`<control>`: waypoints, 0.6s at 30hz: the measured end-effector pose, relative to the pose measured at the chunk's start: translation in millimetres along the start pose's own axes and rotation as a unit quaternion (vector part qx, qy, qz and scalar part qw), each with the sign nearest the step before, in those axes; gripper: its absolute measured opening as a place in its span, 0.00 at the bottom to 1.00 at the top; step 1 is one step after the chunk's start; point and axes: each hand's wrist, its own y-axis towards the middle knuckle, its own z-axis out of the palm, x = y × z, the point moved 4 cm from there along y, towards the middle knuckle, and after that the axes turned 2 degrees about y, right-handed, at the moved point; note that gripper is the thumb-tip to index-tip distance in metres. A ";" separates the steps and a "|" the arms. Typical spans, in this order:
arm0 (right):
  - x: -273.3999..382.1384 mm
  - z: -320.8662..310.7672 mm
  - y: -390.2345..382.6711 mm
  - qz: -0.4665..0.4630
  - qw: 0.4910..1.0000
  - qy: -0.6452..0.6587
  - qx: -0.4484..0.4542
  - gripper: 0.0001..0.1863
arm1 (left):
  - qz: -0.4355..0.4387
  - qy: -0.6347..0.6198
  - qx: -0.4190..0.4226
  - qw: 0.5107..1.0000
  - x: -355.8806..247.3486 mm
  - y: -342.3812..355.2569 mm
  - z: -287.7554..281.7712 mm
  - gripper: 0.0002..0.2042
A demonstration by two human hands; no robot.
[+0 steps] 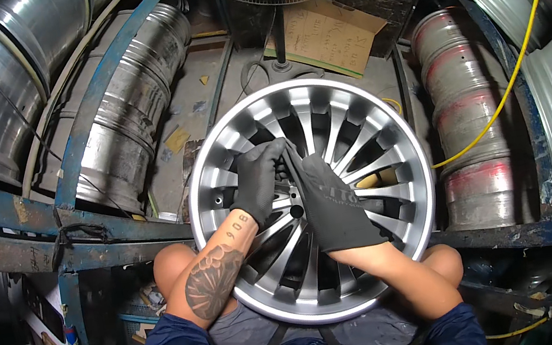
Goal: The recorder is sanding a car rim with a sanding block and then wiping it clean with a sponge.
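A silver multi-spoke alloy wheel rim [413,151] lies face up across my lap, between my knees. Both my hands wear dark grey work gloves and are over its hub. My left hand [259,181] is closed, its fingertips pinching dark fabric that looks like a fingertip of the right-hand glove [349,222]. That fabric is drawn taut between the hands. My right hand [330,193] points forward inside the glove, which sits loosely at the wrist; how its fingers are bent is hidden. Below the hands the dark centre hole [296,210] shows.
Bare metal rim barrels [130,116] stack on the left behind a blue metal frame [84,123]. More barrels, red-marked [465,110], stand on the right, near a yellow hose [499,119]. Ahead are a stand fan [279,42] and a cardboard sheet [326,34] with handwriting.
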 end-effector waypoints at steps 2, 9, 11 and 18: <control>3.5 -6.6 -3.5 -0.019 1.000 -0.009 -0.009 0.35 | -0.017 0.000 0.037 0.999 0.5 -3.2 1.4 0.16; -23.9 -25.3 -0.7 -0.013 0.994 -0.084 -0.066 0.39 | 0.044 0.037 0.147 0.987 -16.9 -35.9 26.6 0.16; -27.6 -21.5 -3.6 -0.023 0.995 -0.084 -0.046 0.39 | 0.056 0.080 0.139 0.985 -5.6 -29.3 22.7 0.15; -31.4 -16.1 -8.9 -0.006 0.993 -0.115 -0.037 0.38 | 0.044 0.196 0.115 0.973 15.5 -23.3 16.9 0.12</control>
